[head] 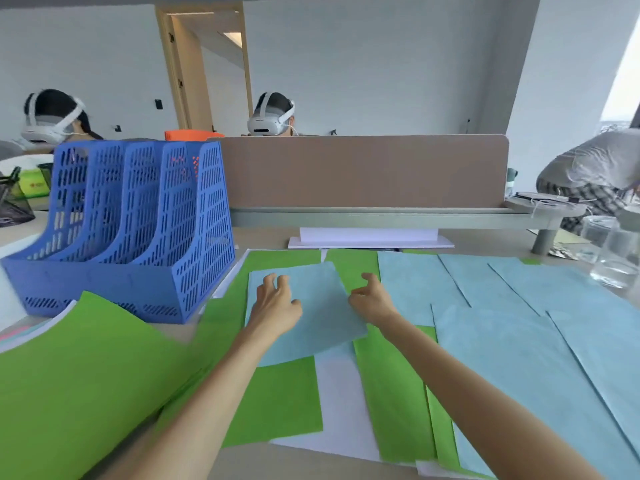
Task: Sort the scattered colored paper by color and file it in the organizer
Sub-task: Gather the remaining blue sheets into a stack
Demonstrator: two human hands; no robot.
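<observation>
A light blue sheet (318, 320) lies tilted on top of green sheets (277, 403) in the middle of the desk. My left hand (275, 303) rests flat on it with fingers spread. My right hand (372, 299) pinches the sheet's right edge. Several more light blue sheets (519, 323) overlap to the right. A large green sheet (79, 368) curls up at the near left. A white sheet (341, 410) shows between the green ones. The blue perforated organizer (131, 230) stands at the left with an orange sheet (188, 135) in its right-hand slot.
A brown desk divider (363, 171) runs across the back, with a white folded card (369, 237) under it. Clear glass jars (613, 251) stand at the far right. Two people in headsets sit behind the divider; another person bends over at the right.
</observation>
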